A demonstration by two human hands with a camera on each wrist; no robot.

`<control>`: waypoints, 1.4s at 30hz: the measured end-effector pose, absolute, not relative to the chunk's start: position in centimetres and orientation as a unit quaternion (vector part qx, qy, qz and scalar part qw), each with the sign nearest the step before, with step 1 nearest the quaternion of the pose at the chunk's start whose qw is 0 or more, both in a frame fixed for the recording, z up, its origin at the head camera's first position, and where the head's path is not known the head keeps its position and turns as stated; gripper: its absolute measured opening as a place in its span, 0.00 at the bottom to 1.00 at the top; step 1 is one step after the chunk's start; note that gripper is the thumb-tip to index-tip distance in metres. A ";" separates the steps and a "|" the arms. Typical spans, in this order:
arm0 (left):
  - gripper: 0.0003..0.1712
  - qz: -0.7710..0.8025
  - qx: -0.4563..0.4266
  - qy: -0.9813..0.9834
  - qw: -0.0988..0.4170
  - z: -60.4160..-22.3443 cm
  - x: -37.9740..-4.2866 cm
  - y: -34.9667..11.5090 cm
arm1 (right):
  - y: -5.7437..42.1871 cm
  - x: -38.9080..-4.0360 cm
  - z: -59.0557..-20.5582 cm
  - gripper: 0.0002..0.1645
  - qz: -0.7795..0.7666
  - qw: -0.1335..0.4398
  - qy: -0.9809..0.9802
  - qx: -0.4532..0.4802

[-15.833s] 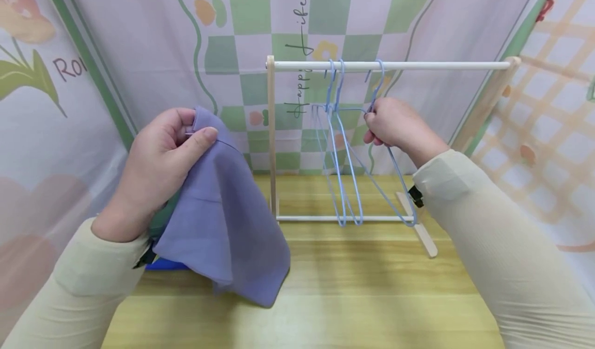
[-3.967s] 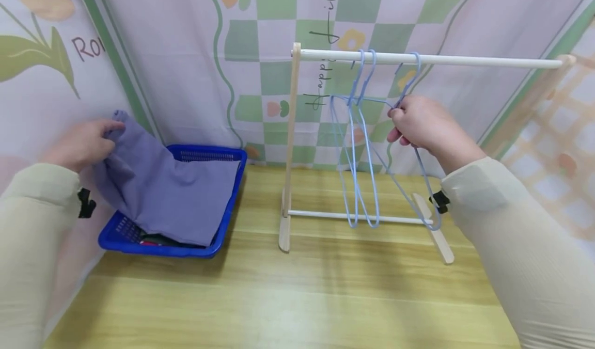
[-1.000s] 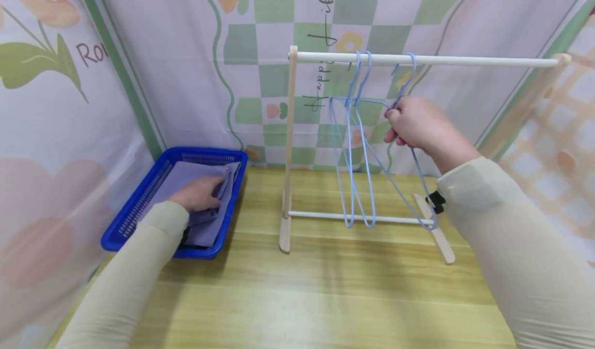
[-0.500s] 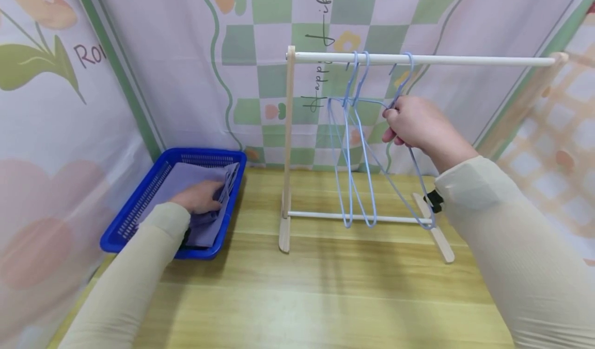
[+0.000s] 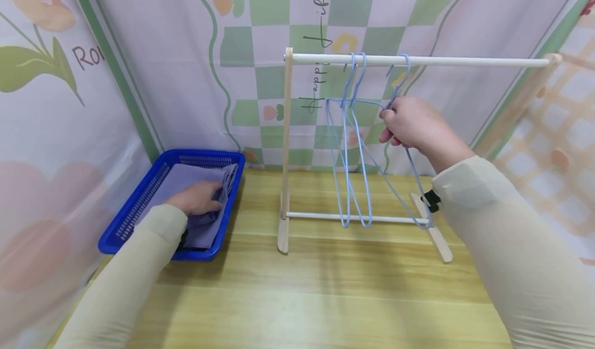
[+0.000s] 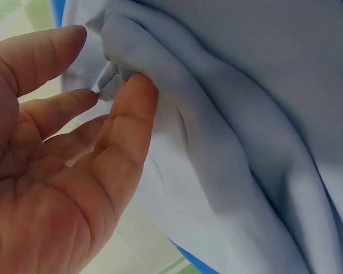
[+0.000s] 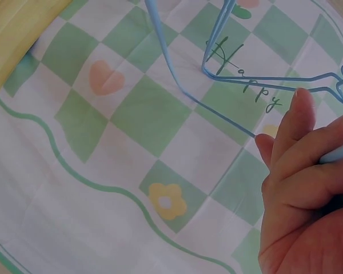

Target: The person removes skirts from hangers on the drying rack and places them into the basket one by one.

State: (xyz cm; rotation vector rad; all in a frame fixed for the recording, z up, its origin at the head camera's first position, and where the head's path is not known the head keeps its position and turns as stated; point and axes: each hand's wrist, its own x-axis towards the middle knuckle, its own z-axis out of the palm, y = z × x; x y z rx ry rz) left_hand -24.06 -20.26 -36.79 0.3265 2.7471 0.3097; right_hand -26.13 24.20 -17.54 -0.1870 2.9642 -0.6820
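Observation:
A lavender cloth garment (image 5: pixel 186 174) lies folded in a blue plastic basket (image 5: pixel 106 247) at the left. My left hand (image 5: pixel 197 196) rests on it near the basket's right side. In the left wrist view the thumb stands apart from the fingers, and one fingertip reaches under a fold of the garment (image 6: pixel 246 97). My right hand (image 5: pixel 411 122) grips a blue wire hanger (image 5: pixel 400 85) just below its hook, which is over the rail. In the right wrist view the fingers curl at the hanger's neck, with one hanger arm (image 7: pixel 217 113) running off to the left.
A rack with a white top rail (image 5: pixel 474 61) and wooden posts (image 5: pixel 286 132) stands on the wood-grain table (image 5: pixel 297 292). Two more blue hangers (image 5: pixel 362 168) hang left of my right hand. A printed curtain (image 5: pixel 162 54) closes off the back, with further printed cloth at both sides.
Earlier my left hand held the garment up beside the rack, then laid it into the basket and moved onto it. Over the last second both hands stay nearly still.

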 end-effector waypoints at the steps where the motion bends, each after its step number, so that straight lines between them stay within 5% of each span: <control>1: 0.37 0.107 0.117 0.971 0.177 -36.8 -24.0 -20.2 | 24.2 -26.1 -17.5 0.27 -0.223 0.047 0.972 -0.062; 28: 0.35 0.108 0.107 0.973 0.172 -36.1 -23.2 -19.9 | 23.8 -25.4 -17.5 0.30 -0.245 0.042 0.966 -0.073; 42: 0.38 0.152 0.094 0.979 0.098 -34.6 -22.0 -19.1 | 25.1 -24.0 -17.8 0.53 -0.227 0.034 0.971 -0.071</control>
